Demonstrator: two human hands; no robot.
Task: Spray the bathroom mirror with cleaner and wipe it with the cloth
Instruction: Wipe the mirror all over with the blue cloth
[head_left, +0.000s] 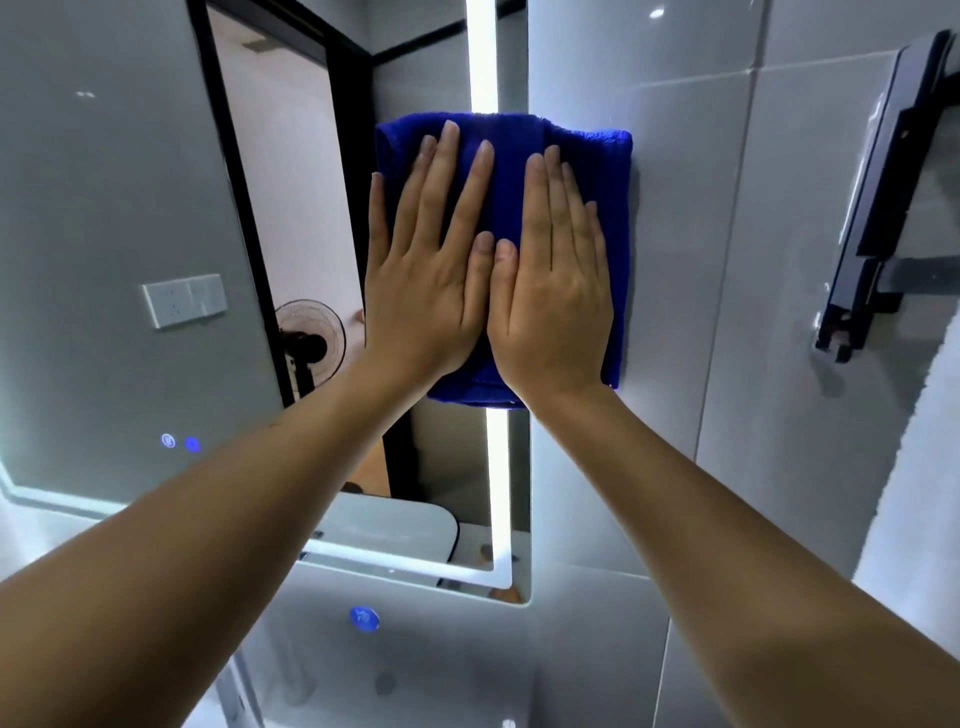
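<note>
Wiping underway: left hand (423, 280) and right hand (553, 291), flat, press the cloth (511, 171) on the mirror's (130, 208) right edge; next, sweep unwiped glass.

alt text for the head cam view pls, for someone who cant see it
Left hand and right hand press flat, side by side, on a folded blue cloth at the right edge of a lit bathroom mirror. Grey wall tiles lie beyond.

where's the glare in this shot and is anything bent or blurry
Head view: glare comes from the mirror's lit strip, blown out white above and below the blue cloth; wide-angle bending curves the tile lines and the black rack at right; left hand and right hand look sharp, the edges slightly soft.
</note>
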